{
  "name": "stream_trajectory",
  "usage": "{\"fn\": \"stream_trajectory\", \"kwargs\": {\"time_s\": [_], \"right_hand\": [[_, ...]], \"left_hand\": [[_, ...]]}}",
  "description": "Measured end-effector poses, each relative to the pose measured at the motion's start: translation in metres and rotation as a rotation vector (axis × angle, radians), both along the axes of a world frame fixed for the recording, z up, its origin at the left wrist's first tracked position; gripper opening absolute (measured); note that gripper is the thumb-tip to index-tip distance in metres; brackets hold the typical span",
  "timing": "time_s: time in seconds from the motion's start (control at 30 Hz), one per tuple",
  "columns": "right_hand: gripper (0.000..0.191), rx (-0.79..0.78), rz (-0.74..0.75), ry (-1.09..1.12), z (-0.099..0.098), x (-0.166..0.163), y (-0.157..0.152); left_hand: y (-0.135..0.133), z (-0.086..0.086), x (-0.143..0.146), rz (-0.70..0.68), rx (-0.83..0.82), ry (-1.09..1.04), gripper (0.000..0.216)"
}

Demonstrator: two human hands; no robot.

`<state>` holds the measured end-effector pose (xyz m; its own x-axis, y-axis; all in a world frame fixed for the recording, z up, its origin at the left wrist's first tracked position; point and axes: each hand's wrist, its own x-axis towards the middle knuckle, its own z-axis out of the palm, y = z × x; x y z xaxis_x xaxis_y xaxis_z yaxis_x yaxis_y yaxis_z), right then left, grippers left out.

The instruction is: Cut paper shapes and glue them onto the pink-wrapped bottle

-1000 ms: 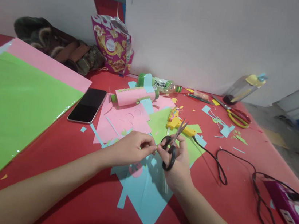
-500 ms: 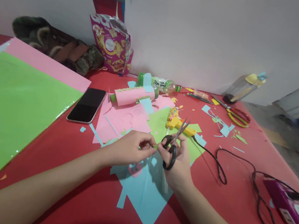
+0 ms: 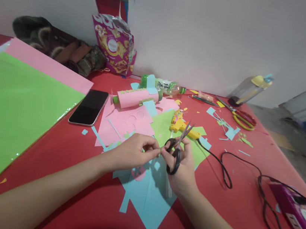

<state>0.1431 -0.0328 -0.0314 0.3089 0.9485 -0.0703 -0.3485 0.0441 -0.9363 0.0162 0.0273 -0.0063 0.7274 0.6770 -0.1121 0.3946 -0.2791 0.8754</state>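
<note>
My left hand (image 3: 134, 151) is closed in a pinch on a tiny green paper scrap (image 3: 160, 150), held just over the table. My right hand (image 3: 181, 167) meets it from the right, its fingers also pinching at the scrap while black-handled scissors (image 3: 177, 147) hang from them, blades pointing up and away. Under both hands lies a light blue paper sheet (image 3: 147, 200). Pink paper with round holes (image 3: 129, 122) and a green sheet (image 3: 165, 125) lie just beyond.
A yellow glue gun (image 3: 181, 125) with a black cord (image 3: 226, 169) lies behind the hands, and a purple power strip (image 3: 295, 212) at right. A phone (image 3: 89, 107), large green and pink sheets (image 3: 16, 104), a pink-wrapped bottle (image 3: 138, 97), red scissors (image 3: 243, 117) and a snack bag (image 3: 114, 45) surround them.
Hardly anything has moved. Both hands stay together at the small green scrap, with only slight finger shifts.
</note>
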Motion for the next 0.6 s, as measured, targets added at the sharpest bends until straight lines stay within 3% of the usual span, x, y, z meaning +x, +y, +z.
{"fn": "stream_trajectory", "kwargs": {"time_s": [0.3,0.6], "right_hand": [[0.036,-0.046,0.016,0.005,0.001,-0.001,0.001],[0.034,-0.102,0.435,0.037,0.004,-0.003,-0.007]], "left_hand": [[0.01,0.007,-0.007,0.013,0.039,0.008,0.019],[0.022,0.024,-0.02,0.133,0.035,-0.103,0.017]]}}
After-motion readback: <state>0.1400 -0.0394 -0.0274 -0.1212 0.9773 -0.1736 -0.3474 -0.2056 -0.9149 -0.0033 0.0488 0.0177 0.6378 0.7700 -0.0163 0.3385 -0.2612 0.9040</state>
